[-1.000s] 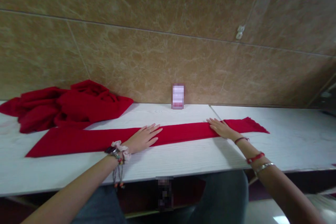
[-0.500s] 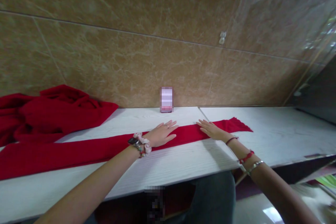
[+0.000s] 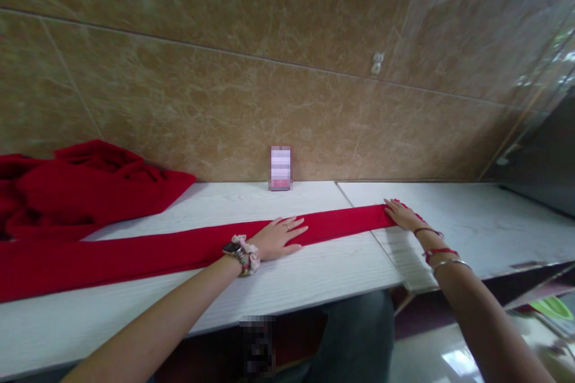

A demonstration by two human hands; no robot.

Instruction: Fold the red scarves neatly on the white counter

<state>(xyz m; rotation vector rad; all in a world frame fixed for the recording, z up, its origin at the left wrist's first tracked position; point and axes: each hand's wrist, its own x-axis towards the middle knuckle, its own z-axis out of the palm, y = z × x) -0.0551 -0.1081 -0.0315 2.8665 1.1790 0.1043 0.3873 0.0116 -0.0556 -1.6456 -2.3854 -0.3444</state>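
Observation:
A long red cloth strip, much like a scarf (image 3: pixel 153 256), lies stretched flat along the white table (image 3: pixel 314 281). My left hand (image 3: pixel 276 238) rests flat on its middle stretch, fingers extended. Near the ruffled right end, my right hand (image 3: pixel 403 215) lies with fingers outstretched over the cloth and covers part of that end. A loose heap of red cloth (image 3: pixel 99 188) sits behind the strip at the left; whether it joins the strip beyond the left edge cannot be seen.
A small upright phone-like object (image 3: pixel 281 169), blurred, leans on the brown tiled wall (image 3: pixel 224 102). A seam crosses the table near my right hand. A dark grey object (image 3: pixel 543 161) stands at the far right. My knee (image 3: pixel 359 335) is below the front edge.
My right hand has slid right along the strip, from near its middle to the ruffled end. My left hand has stayed on nearly the same spot. The view has shifted slightly.

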